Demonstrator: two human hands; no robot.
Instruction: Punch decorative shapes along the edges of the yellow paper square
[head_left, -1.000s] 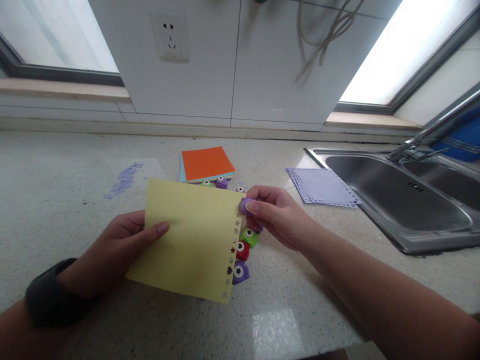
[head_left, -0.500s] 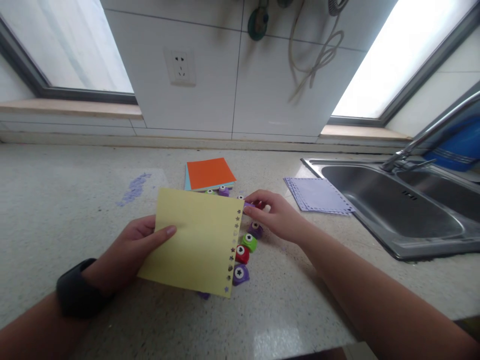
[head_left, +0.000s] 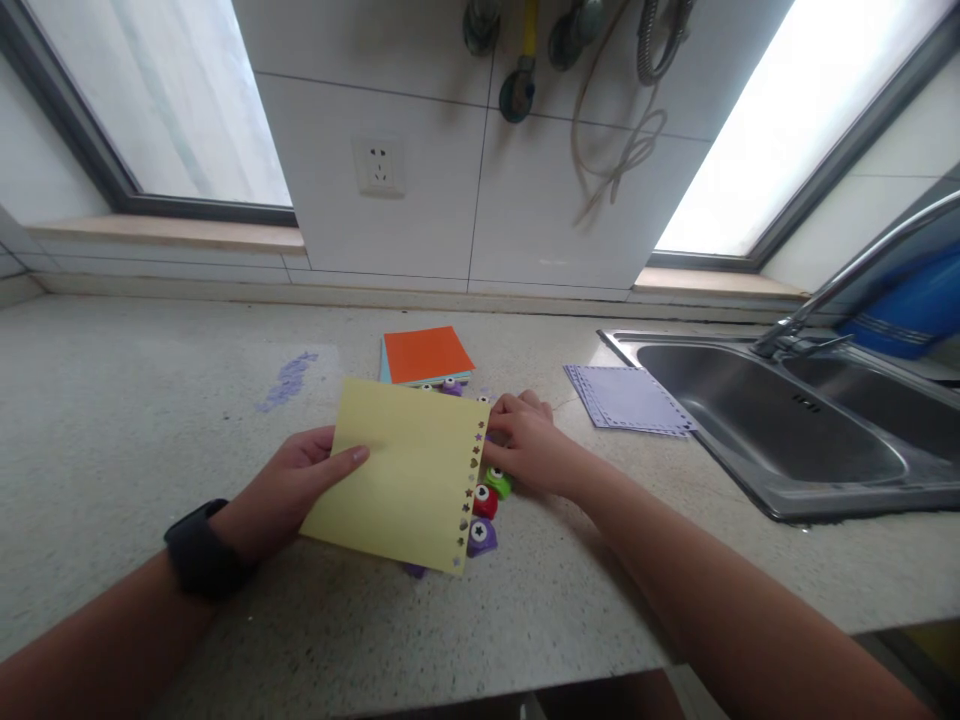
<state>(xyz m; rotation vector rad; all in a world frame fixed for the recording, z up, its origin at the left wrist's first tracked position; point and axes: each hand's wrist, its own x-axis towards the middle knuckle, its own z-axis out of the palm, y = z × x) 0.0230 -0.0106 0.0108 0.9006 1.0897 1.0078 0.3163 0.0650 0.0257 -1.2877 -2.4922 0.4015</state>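
The left hand (head_left: pixel 292 490) is pinching the yellow sheet (head_left: pixel 405 470) by its left edge, thumb on top and fingers underneath, and is holding it tilted just above the worktop (head_left: pixel 150 420). A row of punched shapes (head_left: pixel 469 495) is showing down the sheet's right edge. The green punch (head_left: pixel 498 483), red punch (head_left: pixel 484 501) and purple punch (head_left: pixel 482 537) are lying just beside it. The right hand (head_left: pixel 529 447) is resting among the punches at the sheet's upper right corner with its fingers curled down; I cannot tell whether they are gripping one. In my judgement, doing this well is calling for a firm, level hold, so that the edge is meeting a punch slot squarely beside the last hole.
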